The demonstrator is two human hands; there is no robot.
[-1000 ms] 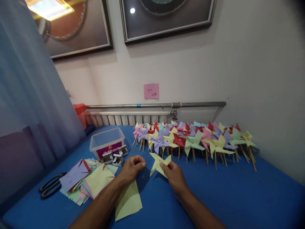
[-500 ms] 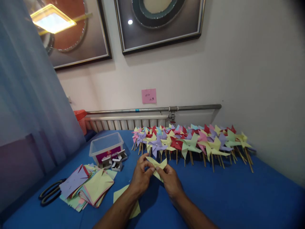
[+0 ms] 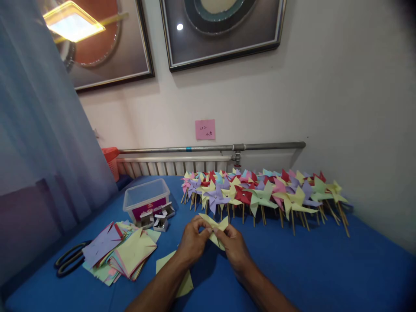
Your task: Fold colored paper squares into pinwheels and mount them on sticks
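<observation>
Head view: left hand and right hand grip yellow pinwheel, centre hidden.

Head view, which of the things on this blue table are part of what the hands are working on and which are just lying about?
In hand:
left hand and right hand, both pinching the yellow paper pinwheel
stack of cut paper squares
finished pinwheels on sticks

Lying about:
scissors
clear plastic box
pink note
orange basket

Both hands, left hand and right hand, pinching a yellow paper pinwheel above the blue worktop; finished pinwheels behind, paper squares at left.
</observation>
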